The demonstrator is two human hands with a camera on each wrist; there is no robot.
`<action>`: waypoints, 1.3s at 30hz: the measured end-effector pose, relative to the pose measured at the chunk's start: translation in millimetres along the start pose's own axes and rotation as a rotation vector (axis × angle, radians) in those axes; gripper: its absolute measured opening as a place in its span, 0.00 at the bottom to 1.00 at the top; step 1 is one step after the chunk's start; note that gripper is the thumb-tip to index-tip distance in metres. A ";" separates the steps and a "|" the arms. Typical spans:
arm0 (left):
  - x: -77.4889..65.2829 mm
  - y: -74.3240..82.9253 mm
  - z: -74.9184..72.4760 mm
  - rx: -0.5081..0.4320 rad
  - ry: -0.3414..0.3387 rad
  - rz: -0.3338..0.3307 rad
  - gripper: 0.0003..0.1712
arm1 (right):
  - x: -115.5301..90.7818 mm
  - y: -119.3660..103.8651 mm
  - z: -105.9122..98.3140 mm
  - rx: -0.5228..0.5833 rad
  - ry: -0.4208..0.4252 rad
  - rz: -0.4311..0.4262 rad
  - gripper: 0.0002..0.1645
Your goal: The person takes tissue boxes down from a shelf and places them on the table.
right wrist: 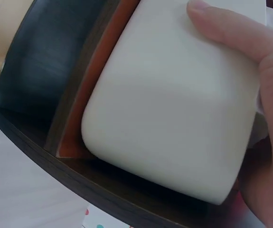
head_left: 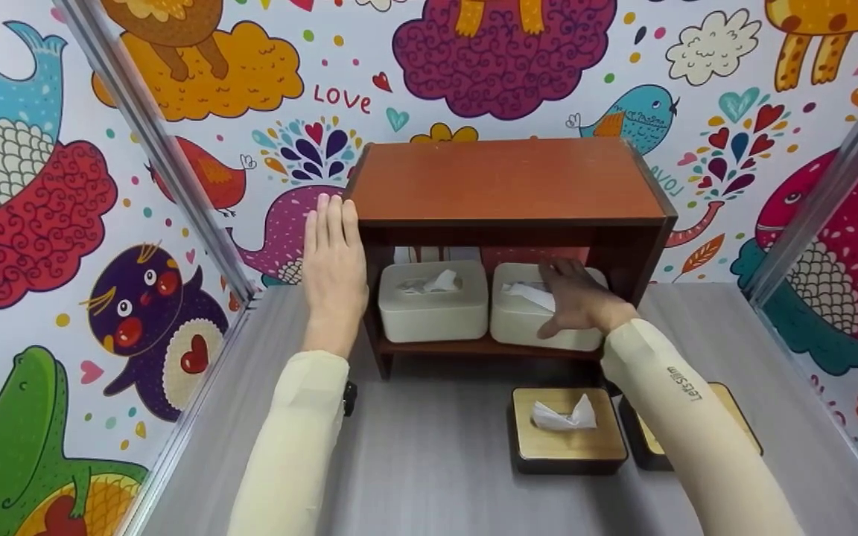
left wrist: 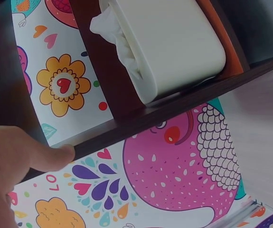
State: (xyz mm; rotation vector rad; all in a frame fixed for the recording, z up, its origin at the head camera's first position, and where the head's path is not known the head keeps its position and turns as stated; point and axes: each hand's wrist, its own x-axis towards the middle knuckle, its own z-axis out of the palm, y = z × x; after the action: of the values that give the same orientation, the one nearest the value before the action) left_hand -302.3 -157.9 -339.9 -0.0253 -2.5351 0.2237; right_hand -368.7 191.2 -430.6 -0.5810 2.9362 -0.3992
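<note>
1. Head view: A brown wooden shelf unit point(head_left: 507, 182) stands on the grey tabletop point(head_left: 414, 439), with the left cream tissue box point(head_left: 433, 320) and the right cream tissue box point(head_left: 512, 320) side by side on its lower board. The left hand point(head_left: 334, 272) lies against the unit's left side, its grip flat with long, straight fingers close together; this looks like bracing, so that the light frame does not slide. The right hand point(head_left: 582, 299) reaches inside, its grip spread over the right cream tissue box, fingers across the top and thumb down the front, probably because the low bay leaves little room for any other hold. The front bamboo-topped box point(head_left: 569, 450) is on the tabletop before the unit; the other bamboo-topped box point(head_left: 648, 435), beside it, is partly hidden by the right sleeve point(head_left: 686, 417).

2. Left wrist view: The left thumb lies along the side panel's front edge, which likely helps steady the unit. The other fingers are out of sight here. The left cream tissue box sits on the board, untouched by this hand.

3. Right wrist view: The thumb presses the front face of the right cream tissue box while the palm arches over its top, presumably to control it from two sides. A strip of board shows before the box. Where the fingertips end, I cannot tell.
</note>
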 end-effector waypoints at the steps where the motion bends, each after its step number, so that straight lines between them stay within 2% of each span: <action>1: 0.0 0.2 -0.1 -0.001 -0.002 0.000 0.57 | -0.3 0.2 0.7 -0.001 0.004 -0.003 0.74; 8: 0.2 0.4 -0.1 -0.005 -0.005 -0.002 0.57 | -4.8 -1.8 2.1 -0.035 0.068 -0.039 0.75; 16: -0.7 -0.1 0.3 -0.025 0.011 0.001 0.55 | -19.6 -8.2 -4.6 -0.061 0.090 -0.044 0.75; 25: -0.4 -0.3 1.0 -0.007 -0.003 0.003 0.57 | -38.3 -19.2 -9.7 -0.142 0.182 -0.117 0.76; 32: -0.1 0.1 2.2 -0.013 -0.015 -0.003 0.58 | -54.6 -26.1 -13.3 -0.190 0.203 -0.160 0.77; 39: 0.8 0.1 1.3 -0.003 -0.014 -0.002 0.58 | -70.4 -31.9 -13.7 -0.208 0.264 -0.202 0.76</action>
State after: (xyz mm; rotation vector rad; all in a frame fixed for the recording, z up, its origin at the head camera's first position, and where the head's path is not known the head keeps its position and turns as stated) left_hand -303.7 -158.0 -340.6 -0.0227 -2.5497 0.2197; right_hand -295.0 193.3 -403.8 -0.9231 3.2065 -0.2029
